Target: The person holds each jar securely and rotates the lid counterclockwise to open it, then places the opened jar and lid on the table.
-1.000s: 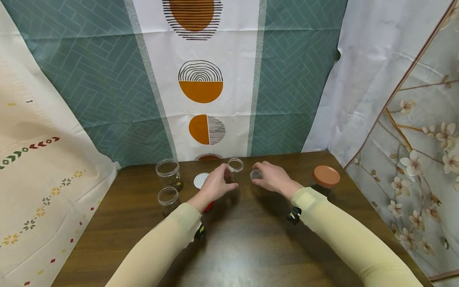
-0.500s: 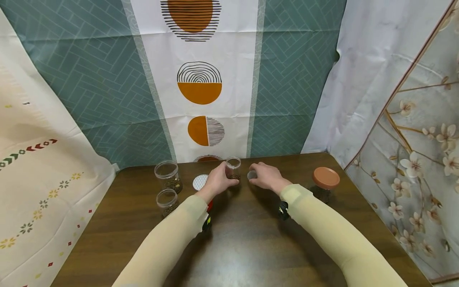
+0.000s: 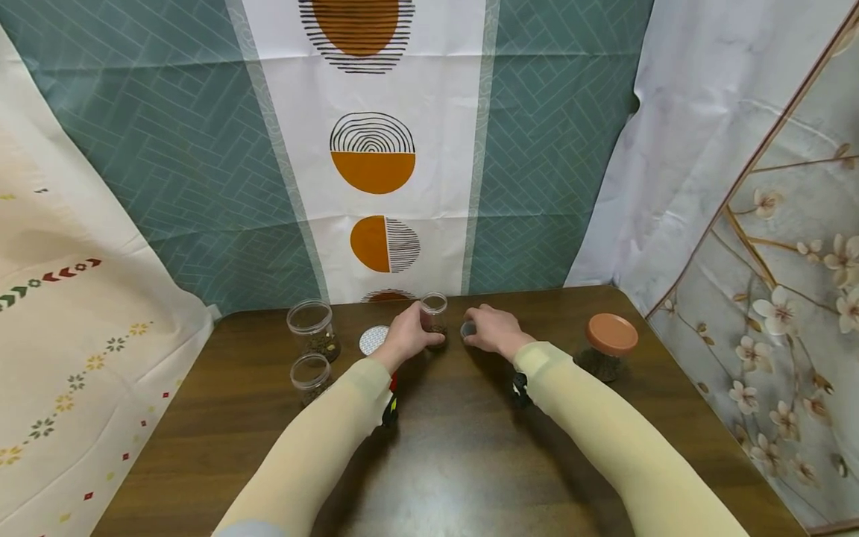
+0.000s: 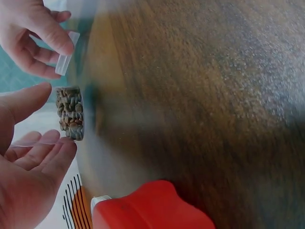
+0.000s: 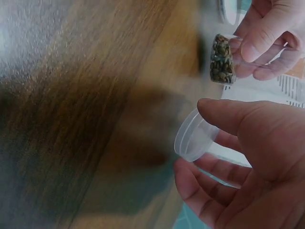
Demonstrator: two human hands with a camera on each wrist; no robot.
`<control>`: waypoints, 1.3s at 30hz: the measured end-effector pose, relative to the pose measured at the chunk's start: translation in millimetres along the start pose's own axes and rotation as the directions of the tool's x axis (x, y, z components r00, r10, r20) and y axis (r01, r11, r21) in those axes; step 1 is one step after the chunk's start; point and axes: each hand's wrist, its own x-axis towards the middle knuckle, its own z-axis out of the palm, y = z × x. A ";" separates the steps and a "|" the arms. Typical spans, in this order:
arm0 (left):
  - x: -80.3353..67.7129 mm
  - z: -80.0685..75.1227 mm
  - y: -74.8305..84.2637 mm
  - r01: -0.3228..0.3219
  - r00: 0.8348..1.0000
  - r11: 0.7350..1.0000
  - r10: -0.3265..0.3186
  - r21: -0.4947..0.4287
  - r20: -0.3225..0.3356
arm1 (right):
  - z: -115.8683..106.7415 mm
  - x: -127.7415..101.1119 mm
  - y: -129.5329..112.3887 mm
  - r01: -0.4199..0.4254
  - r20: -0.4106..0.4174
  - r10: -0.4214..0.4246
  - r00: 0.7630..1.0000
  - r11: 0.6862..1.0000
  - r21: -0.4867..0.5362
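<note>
My left hand [image 3: 406, 333] holds a small clear jar [image 3: 438, 327] near the back of the table, thumb on one side and fingers on the other. Brown pellet-like pieces fill the lower part of the jar, seen closely in the left wrist view as a dark band [image 4: 70, 113]. The jar's rim is uncovered. Just to the right, my right hand [image 3: 495, 329] pinches a translucent plastic lid [image 5: 193, 138] between thumb and fingers. The lid is tilted and apart from the jar.
Two uncovered clear jars, a larger one [image 3: 312, 332] and a smaller one [image 3: 312, 379], stand at left with brown contents. A red container [image 4: 147, 207] with a white patterned top [image 3: 373, 340] is partly behind my left arm. An orange-lidded jar [image 3: 611, 335] stands at right.
My right hand has moved slightly left with the lid, closer to the jar. My left hand and its jar have shifted only a little in view.
</note>
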 end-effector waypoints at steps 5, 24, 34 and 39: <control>3.2 2.3 -4.4 -0.004 1.000 1.000 0.004 -0.006 0.024 | 5.2 5.3 1.5 -0.011 0.002 0.011 1.000 1.000 -0.024; 9.3 4.0 -11.7 -0.024 1.000 0.997 0.024 0.073 -0.005 | 10.9 8.7 -0.9 0.069 -0.014 -0.072 0.997 0.985 -0.157; 8.8 4.1 -12.9 -0.006 1.000 0.997 0.006 0.073 -0.008 | 9.4 12.1 -2.0 0.058 0.013 -0.057 0.998 0.983 -0.176; 9.1 2.7 -12.3 -0.020 1.000 0.997 0.020 0.069 -0.002 | 6.0 11.8 -2.3 0.061 0.034 -0.056 0.998 0.983 -0.175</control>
